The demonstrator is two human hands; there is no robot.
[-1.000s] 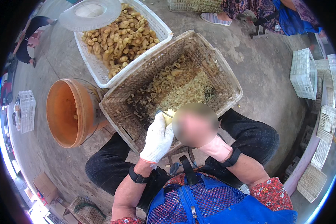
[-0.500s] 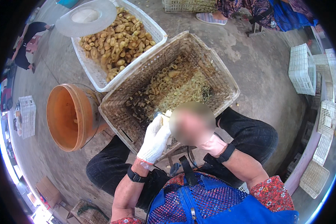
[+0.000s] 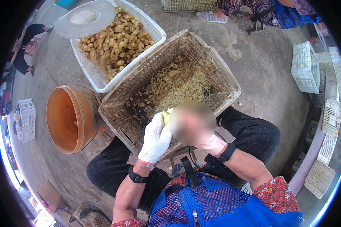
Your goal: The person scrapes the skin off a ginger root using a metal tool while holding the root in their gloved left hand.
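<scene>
Gloved left hand curled round yellowish piece, right hand blurred, grip perhaps closed, unclear.

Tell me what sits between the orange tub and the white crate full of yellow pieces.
Nothing sits there: in the head view the orange tub and the white crate are parted only by a narrow strip of bare concrete floor.

At the frame's centre the left hand is wearing a white knit glove; the right hand is mostly blurred, showing pink. Both wrists are wearing black bands. Lower down, floral sleeves, a blue mesh apron and dark trousers are showing.
</scene>
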